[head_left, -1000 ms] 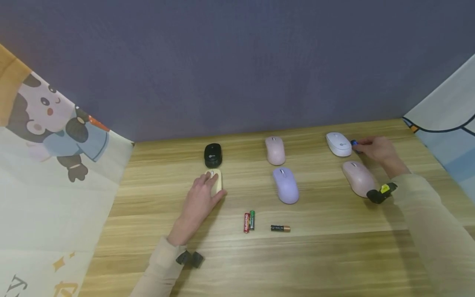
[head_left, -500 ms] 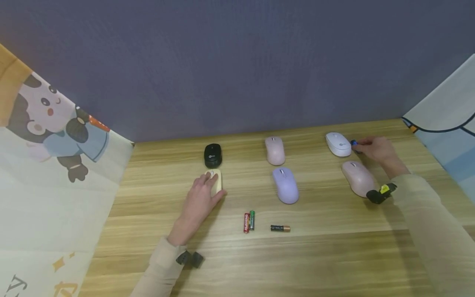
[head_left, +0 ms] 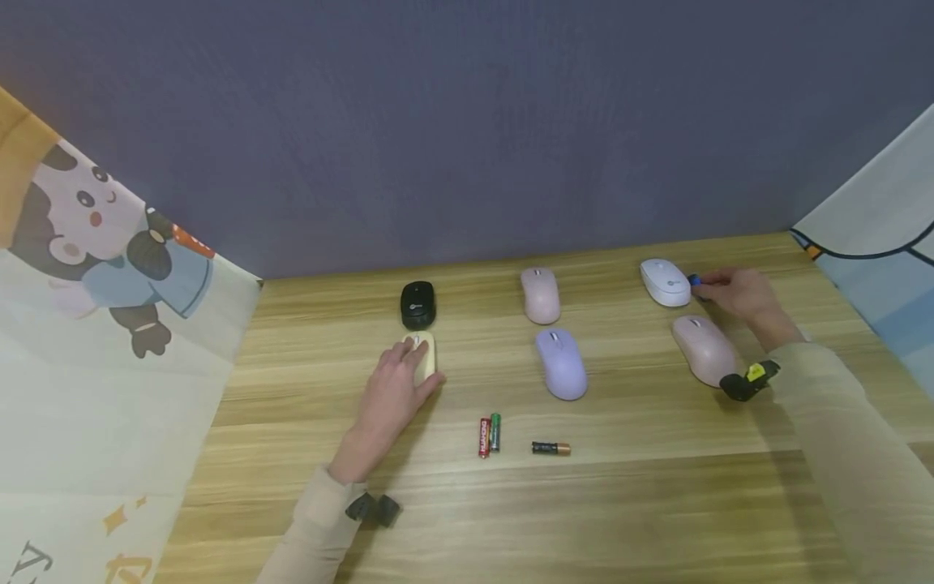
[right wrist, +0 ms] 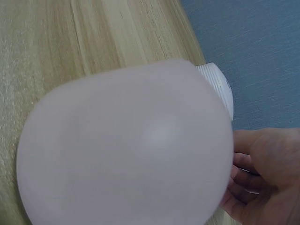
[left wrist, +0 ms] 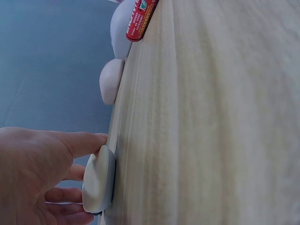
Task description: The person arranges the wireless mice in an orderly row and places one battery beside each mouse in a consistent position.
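My left hand (head_left: 394, 384) lies over a cream computer mouse (head_left: 425, 367), its thumb at the right side and its fingers across the front. In the left wrist view, the thumb and fingers (left wrist: 65, 194) hold this mouse (left wrist: 99, 180) from both sides. At the far right, my right hand (head_left: 743, 294) pinches a small blue battery (head_left: 694, 280) just right of a white mouse (head_left: 666, 282). A pink mouse (head_left: 706, 350) stands in front of that hand. In the right wrist view the pink mouse (right wrist: 126, 145) hides the fingertips and the battery.
Behind the cream mouse is a black mouse (head_left: 418, 305). Another pink mouse (head_left: 541, 295) and a lilac mouse (head_left: 561, 364) stand mid-table. In front lie a red battery (head_left: 485, 438), a green battery (head_left: 495, 433) and a black-and-copper battery (head_left: 550, 448). A dark wall panel (head_left: 467, 138) borders the back edge.
The blue battery has tilted slightly between the right fingertips. Both hands and all the mice otherwise keep their places.
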Motion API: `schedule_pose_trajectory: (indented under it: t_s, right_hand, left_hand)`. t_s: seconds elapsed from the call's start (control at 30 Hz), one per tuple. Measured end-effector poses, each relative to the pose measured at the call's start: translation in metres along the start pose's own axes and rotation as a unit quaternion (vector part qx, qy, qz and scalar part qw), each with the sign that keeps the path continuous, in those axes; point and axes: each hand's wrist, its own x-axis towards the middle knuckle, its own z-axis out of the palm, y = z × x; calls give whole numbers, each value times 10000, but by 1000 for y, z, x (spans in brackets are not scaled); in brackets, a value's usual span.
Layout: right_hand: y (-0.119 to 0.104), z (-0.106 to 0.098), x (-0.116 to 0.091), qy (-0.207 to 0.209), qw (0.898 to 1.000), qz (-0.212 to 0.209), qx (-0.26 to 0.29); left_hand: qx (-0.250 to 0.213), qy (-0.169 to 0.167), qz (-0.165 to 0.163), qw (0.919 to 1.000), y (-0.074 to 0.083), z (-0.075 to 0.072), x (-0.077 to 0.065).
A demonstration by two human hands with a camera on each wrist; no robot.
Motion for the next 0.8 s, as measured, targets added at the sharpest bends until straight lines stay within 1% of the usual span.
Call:
schedule_pose_trajectory:
  t_s: [0.17,0.3,0.5,0.63,0.8]
  right_hand:
    - [0,0,0,1,9999,-125,-103]
    - [0,0,1,-3,9998,-133,-165]
    - [-1,1,0,-39,9999,-107,-99]
    - [0,2,1,5,9999,-125,-50]
    - [0,2,0,41,9999,-116,31]
  left_hand:
    - [-34,-24,-22,10000,0,0,0]
    - [-26,-52,-33,10000,0,0,0]
    - [44,-21,-13,10000,0,0,0]
    - [33,-35,-31,10000,0,-1,-1]
    - [69,15,31,10000,0,-1,-1]
